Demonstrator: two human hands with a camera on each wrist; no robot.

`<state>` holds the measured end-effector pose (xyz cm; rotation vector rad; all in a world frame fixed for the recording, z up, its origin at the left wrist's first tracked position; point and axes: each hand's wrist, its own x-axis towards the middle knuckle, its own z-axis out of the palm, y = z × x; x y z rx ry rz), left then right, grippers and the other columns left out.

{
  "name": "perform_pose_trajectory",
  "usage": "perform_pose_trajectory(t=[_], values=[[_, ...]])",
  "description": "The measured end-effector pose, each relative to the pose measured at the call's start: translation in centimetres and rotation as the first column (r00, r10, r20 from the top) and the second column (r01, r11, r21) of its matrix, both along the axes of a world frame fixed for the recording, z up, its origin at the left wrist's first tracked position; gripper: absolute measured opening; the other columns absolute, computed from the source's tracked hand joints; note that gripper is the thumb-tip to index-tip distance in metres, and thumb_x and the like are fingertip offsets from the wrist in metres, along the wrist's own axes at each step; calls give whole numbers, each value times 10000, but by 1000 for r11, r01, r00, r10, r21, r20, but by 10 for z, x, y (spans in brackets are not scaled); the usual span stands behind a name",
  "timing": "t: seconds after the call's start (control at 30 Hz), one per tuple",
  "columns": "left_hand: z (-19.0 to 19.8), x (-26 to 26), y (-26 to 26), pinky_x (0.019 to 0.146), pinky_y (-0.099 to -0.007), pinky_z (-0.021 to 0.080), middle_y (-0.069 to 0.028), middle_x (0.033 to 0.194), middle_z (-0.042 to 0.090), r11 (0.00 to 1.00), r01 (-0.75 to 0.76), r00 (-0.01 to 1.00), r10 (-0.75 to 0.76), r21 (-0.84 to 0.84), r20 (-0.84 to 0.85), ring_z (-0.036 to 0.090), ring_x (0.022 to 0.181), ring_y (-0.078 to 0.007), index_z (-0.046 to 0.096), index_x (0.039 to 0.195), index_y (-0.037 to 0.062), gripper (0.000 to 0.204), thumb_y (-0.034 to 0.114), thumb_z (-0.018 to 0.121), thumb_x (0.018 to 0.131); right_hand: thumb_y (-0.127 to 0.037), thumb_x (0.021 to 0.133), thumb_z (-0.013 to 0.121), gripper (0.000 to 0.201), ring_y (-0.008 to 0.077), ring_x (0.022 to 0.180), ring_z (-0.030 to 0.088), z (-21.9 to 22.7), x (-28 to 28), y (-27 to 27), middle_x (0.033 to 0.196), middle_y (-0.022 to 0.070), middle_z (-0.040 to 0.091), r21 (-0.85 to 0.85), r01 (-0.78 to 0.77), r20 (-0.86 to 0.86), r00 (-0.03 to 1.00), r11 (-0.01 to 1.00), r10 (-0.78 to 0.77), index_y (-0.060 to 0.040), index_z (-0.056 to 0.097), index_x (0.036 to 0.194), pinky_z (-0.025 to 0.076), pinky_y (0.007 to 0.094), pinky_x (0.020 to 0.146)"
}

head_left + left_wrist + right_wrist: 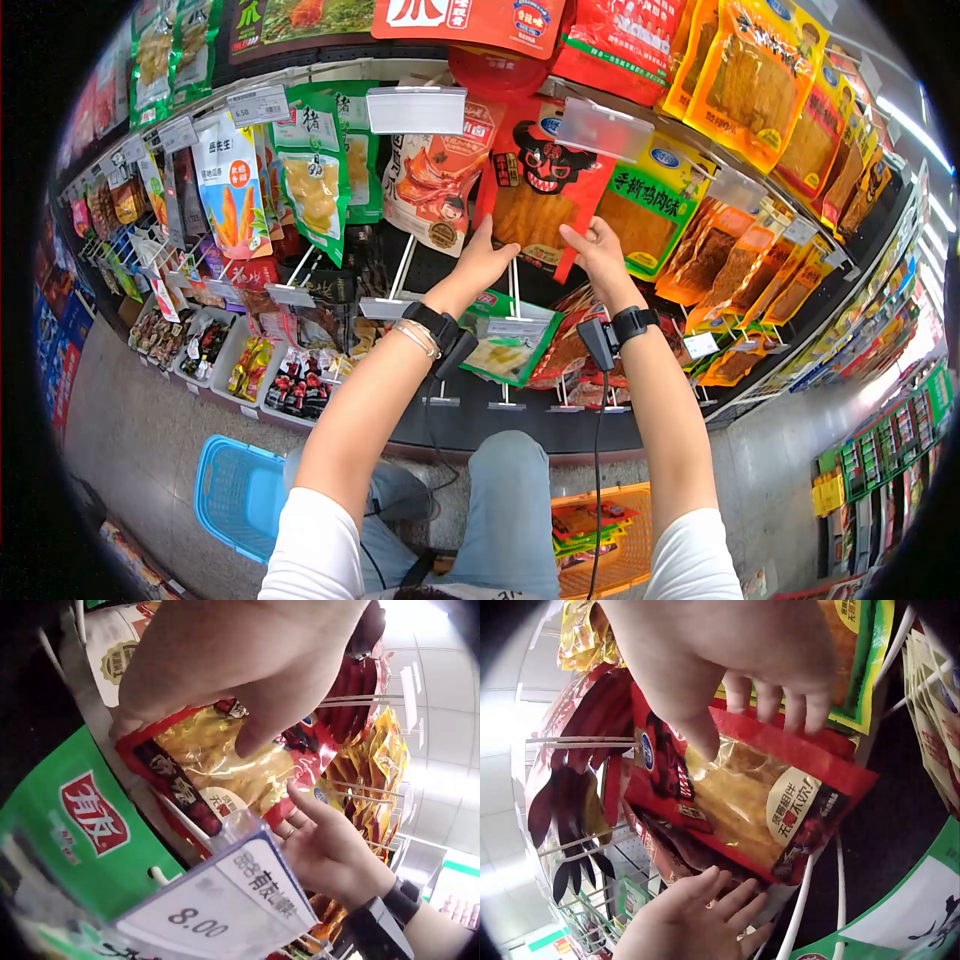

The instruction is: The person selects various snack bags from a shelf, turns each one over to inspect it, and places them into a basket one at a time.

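Note:
A red snack packet (545, 172) with a black bull's face and a clear window hangs on the rack in the middle of the head view. My left hand (484, 264) holds its left side, the thumb lying toward the window. At the right edge my right hand (603, 262) pinches it, thumb in front and fingers partly behind, as the right wrist view also shows. A yellow-green packet (655, 205) hangs just right of it, and a pale red-and-white packet (440, 175) just left. Below my left hand hangs a green packet (505, 345).
A price tag (206, 919) reading 8.00 sticks out under my left hand. Wire hooks (403, 265) project from the rack. Bins (245, 365) of small packs line the lower left. On the floor stand a blue basket (215, 490) and an orange basket (635, 505) with packets in it.

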<state>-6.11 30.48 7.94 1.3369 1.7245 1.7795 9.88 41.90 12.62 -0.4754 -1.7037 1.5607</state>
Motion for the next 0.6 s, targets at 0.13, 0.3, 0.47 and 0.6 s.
perform_pose_trajectory(t=[0.13, 0.3, 0.47, 0.6], values=[[-7, 4, 6, 1051, -338, 286, -257, 1383, 347, 998, 53, 998, -55, -42, -34, 345, 1293, -330, 291, 1379, -22, 696, 276, 593, 828, -141, 837, 661, 339, 132, 918, 591, 6, -3, -15, 1036, 71, 629, 162, -6, 4, 1000, 987, 5, -2, 528, 1116, 465, 272, 791], [4, 21, -13, 1036, -361, 305, -243, 1345, 398, 990, -144, 958, 139, -2, -251, 387, 1254, -336, 372, 1336, -7, 624, 245, 611, 818, -132, 880, 605, 309, 114, 951, 556, 5, 5, -21, 1091, 43, 602, 122, -67, -11, 998, 990, 69, -17, 524, 1155, 436, 274, 830], [11, 29, -36, 977, -336, 365, -186, 1258, 484, 956, -58, 998, 50, 286, 34, 471, 1168, -256, 369, 1307, -15, 590, 144, 641, 808, -128, 902, 561, 297, 132, 1006, 543, 8, 36, -50, 1129, 59, 587, 20, -141, -156, 977, 990, 143, 8, 521, 1163, 413, 296, 892], [29, 51, -74, 861, -267, 448, -92, 1123, 584, 953, 31, 947, -125, 303, 296, 566, 991, -133, 438, 1230, -37, 500, 164, 665, 832, -175, 917, 545, 337, 134, 1044, 536, 10, 63, -70, 1166, 45, 567, -29, -165, -163, 974, 986, 158, -13, 489, 1207, 411, 295, 907]])
